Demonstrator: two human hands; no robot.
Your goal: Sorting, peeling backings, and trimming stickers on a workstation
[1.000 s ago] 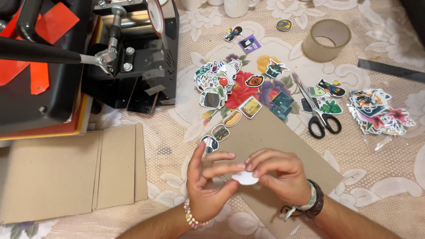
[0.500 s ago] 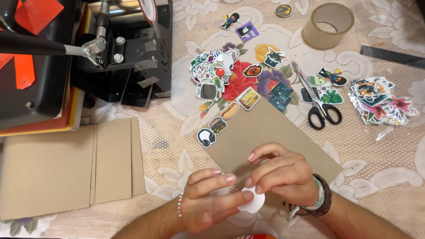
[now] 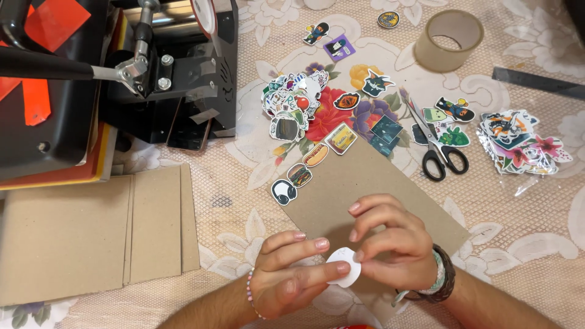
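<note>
My left hand and right hand are together at six o'clock, fingertips pinching the same small white round sticker from either side; its face is turned away, so I cannot tell its design. The sticker sits over the near edge of a tilted brown cardboard sheet that lies on the lace tablecloth just beyond my knuckles.

At nine o'clock from my hands lies a stack of plain cardboard sheets, well apart from the one I work over. Along the far left edge of my sheet, toward eleven o'clock, three stickers lie in a row: headphones, a burger and a hot dog.

Farther out at twelve o'clock is a loose heap of colourful stickers. At one o'clock black-handled scissors lie with the handles toward me, and at two o'clock more stickers sit in a clear bag. Farthest off, a roll of brown tape stands at one o'clock, and a black heat press fills ten to eleven o'clock.
</note>
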